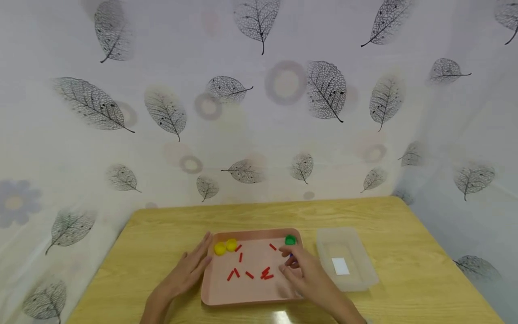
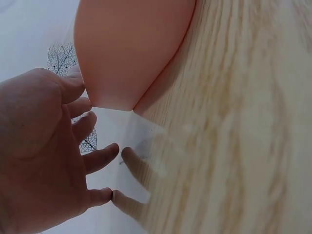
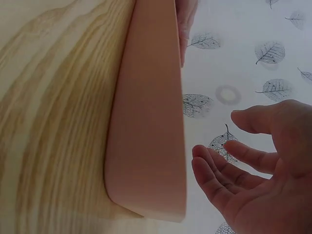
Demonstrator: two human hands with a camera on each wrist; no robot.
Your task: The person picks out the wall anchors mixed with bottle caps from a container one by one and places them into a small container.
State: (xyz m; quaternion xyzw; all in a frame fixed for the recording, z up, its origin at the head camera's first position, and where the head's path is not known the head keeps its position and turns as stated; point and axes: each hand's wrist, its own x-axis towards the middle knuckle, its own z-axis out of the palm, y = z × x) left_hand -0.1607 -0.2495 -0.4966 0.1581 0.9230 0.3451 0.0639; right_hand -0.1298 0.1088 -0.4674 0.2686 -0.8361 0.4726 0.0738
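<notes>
A pink tray (image 1: 218, 290) lies on the table, with several short red sticks (image 1: 249, 275) scattered inside it. Two round yellow pieces (image 1: 220, 248) sit together in its far left corner. At the far right corner is a green round piece (image 1: 290, 240); something blue just in front of it is mostly hidden by fingers. My left hand (image 1: 188, 270) rests against the tray's left edge, fingers extended, and in the left wrist view its thumb side meets the tray wall (image 2: 131, 53). Over the tray's right side hovers my right hand (image 3: 263, 170), fingers loosely bent, thumb apart, nothing between them.
A translucent plastic box (image 1: 366, 265) with a white label (image 1: 340, 266) stands just right of the tray. The wooden table (image 1: 162, 229) ends at a leaf-patterned cloth (image 1: 259, 135) behind and at the sides.
</notes>
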